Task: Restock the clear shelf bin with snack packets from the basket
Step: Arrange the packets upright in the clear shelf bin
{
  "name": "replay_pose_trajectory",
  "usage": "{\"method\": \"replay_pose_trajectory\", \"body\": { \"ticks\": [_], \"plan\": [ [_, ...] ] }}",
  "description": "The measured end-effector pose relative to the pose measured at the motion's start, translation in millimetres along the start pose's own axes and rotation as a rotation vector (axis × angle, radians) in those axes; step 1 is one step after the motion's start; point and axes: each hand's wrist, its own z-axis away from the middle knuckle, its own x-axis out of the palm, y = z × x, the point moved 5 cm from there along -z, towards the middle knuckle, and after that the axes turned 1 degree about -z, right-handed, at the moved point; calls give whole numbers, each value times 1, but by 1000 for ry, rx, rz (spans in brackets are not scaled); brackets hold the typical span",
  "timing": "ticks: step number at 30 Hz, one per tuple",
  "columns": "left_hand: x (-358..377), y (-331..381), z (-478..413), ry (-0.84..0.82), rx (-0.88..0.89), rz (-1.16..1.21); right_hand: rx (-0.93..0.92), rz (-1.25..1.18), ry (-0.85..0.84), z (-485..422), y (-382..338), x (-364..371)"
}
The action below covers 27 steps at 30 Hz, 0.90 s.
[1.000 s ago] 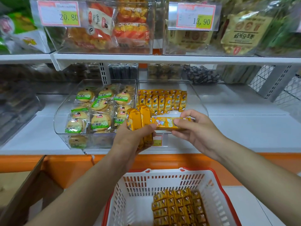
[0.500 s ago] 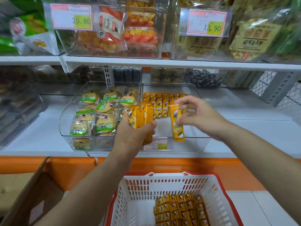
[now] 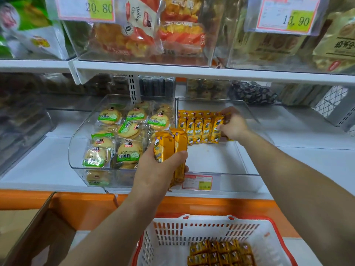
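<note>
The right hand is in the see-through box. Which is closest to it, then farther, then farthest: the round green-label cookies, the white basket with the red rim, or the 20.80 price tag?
1. Round green-label cookie packets: in the neighbouring clear bin, left of the right hand.
2. Pink 20.80 price tag: upper shelf, far up-left.
3. White plastic basket with red rim: down below the shelf, nearest the person.

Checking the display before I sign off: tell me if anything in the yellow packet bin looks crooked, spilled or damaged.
Nothing stands out. The yellow packets stand upright in tidy rows at the back of the clear bin, where the right hand adds one. The left hand holds more.
</note>
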Motion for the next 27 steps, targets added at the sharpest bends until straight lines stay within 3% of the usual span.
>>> {"method": "replay_pose_trajectory", "body": {
  "ticks": [4, 10, 19, 23, 27],
  "plan": [
    [1, -4, -4, 3, -18, 8, -53, -27, -24, -7, 9, 7],
    [7, -8, -6, 8, -41, 1, 8, -226, -38, -9, 19, 6],
    [12, -10, -3, 2, -48, -27, -102, -9, -176, -2, 10, 16],
    [12, -11, -4, 6, -55, -25, -199, 154, -154, -2, 6, 18],
    [11, -11, -6, 9, -60, -37, -207, 161, -155, -3, 8, 17]
  ]
}}
